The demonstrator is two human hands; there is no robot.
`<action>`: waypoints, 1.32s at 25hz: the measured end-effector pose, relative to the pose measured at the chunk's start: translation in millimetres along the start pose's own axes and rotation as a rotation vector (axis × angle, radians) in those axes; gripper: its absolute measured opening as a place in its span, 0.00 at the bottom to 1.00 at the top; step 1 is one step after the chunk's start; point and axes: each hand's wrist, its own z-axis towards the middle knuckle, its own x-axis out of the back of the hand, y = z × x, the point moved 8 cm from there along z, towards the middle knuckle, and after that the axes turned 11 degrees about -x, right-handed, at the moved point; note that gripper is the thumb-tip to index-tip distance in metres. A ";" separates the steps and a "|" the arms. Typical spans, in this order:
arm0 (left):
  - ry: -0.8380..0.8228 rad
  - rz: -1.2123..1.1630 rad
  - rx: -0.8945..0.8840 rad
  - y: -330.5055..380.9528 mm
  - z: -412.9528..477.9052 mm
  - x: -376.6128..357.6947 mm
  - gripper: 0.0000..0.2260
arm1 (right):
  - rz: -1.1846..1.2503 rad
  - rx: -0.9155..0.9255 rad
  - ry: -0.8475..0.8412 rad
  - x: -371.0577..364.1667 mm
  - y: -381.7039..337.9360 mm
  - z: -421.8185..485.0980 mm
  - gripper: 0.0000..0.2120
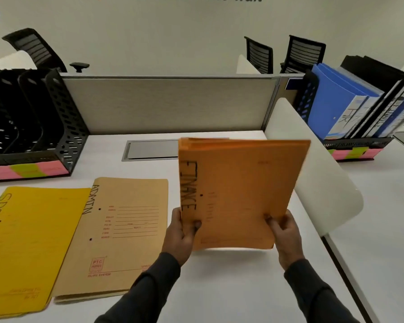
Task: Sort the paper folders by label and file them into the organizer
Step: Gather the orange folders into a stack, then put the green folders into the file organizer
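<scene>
An orange folder stack with FINANCE written on the front one stands upright on its lower edge above the white desk. My left hand grips its lower left corner and my right hand grips its lower right corner. To the left a tan folder marked ADMIN lies flat. Beside it, partly under its left edge, lies a yellow folder marked SPORT. A black slotted organizer with pink and green sticky labels along its base stands at the back left, its slots holding nothing I can see.
A grey partition runs along the desk's far edge, with a cable hatch in front of it. A white curved divider bounds the desk on the right. Beyond it stands a second organizer with blue and black files. Office chairs stand behind.
</scene>
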 end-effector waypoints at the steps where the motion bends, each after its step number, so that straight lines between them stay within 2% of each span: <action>1: 0.012 0.020 0.020 -2.9 0.7 0.0 0.13 | -0.039 0.003 0.025 2.6 0.9 3.7 0.17; 3: 0.029 0.080 0.114 -16.0 0.1 -1.7 0.16 | -0.138 -0.018 0.098 6.8 11.2 12.6 0.14; 5: 0.018 0.176 0.246 -34.1 -3.6 -4.6 0.18 | -0.261 -0.119 0.162 8.0 34.1 21.0 0.14; 7: -0.034 0.290 0.341 -50.7 -5.9 -8.0 0.17 | -0.393 -0.252 0.188 5.9 60.1 29.6 0.14; 9: -0.094 0.386 0.393 -61.3 -7.9 -13.0 0.17 | -0.499 -0.307 0.209 3.3 70.5 37.5 0.17; 12: -0.133 0.520 0.412 -63.5 -9.5 -15.0 0.20 | -0.685 -0.268 0.298 -0.2 61.9 42.4 0.22; 14: -0.176 0.635 0.372 -63.1 -11.5 -12.7 0.25 | -0.893 -0.203 0.350 -4.3 56.7 36.7 0.27; 16: -0.223 0.696 0.321 -63.5 -18.9 -6.7 0.31 | -1.000 -0.140 0.344 -13.2 55.0 23.4 0.32; 18: -0.233 0.702 0.277 -65.6 -31.9 6.9 0.34 | -1.000 -0.085 0.321 -26.5 54.8 5.2 0.34; 21: -0.167 0.757 0.166 -63.9 -55.3 50.1 0.31 | -0.980 0.103 0.245 -70.1 50.7 -36.2 0.34; 25: -0.068 0.816 0.119 -72.2 -100.2 138.4 0.30 | -1.029 0.365 -0.003 -168.1 63.2 -112.0 0.32; 28: -0.028 0.876 0.159 -88.5 -144.4 213.4 0.30 | -1.068 0.421 -0.147 -239.6 82.6 -163.7 0.32; 33: 0.018 0.986 0.207 -108.1 -202.2 333.4 0.29 | -1.130 0.451 -0.264 -333.0 109.5 -230.4 0.34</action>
